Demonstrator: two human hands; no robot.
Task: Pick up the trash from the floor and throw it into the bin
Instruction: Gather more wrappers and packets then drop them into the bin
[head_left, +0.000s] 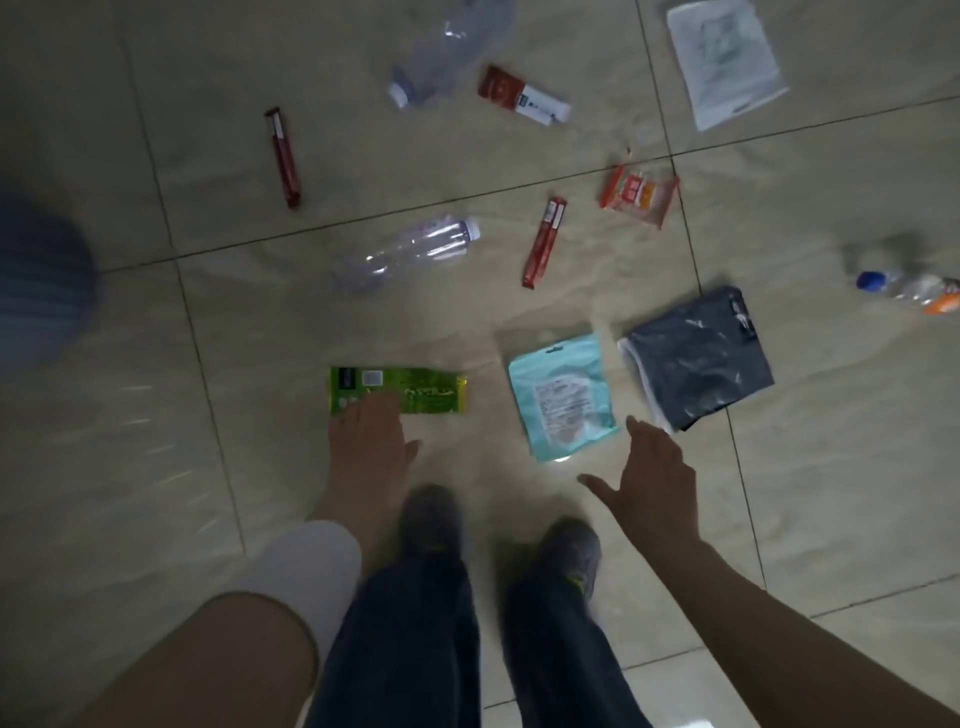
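Note:
Trash lies scattered on the tiled floor. A green wrapper (415, 391) lies flat just ahead of my feet; my left hand (371, 439) reaches down over its near left corner, fingers extended, touching or nearly touching it. A light blue pouch (563, 395) lies to its right, and a dark grey bag (698, 358) beyond that. My right hand (652, 486) hovers open between the pouch and the grey bag, holding nothing. The bin (36, 280) is a blurred blue-grey shape at the left edge.
Farther out lie a clear bottle (410, 249), a crushed clear bottle (447, 52), two red stick packets (283, 156) (543, 241), a red-white packet (522, 96), an orange snack bag (641, 195), a white bag (724, 60) and a blue-capped bottle (909, 291). My shoes (431, 519) stand below.

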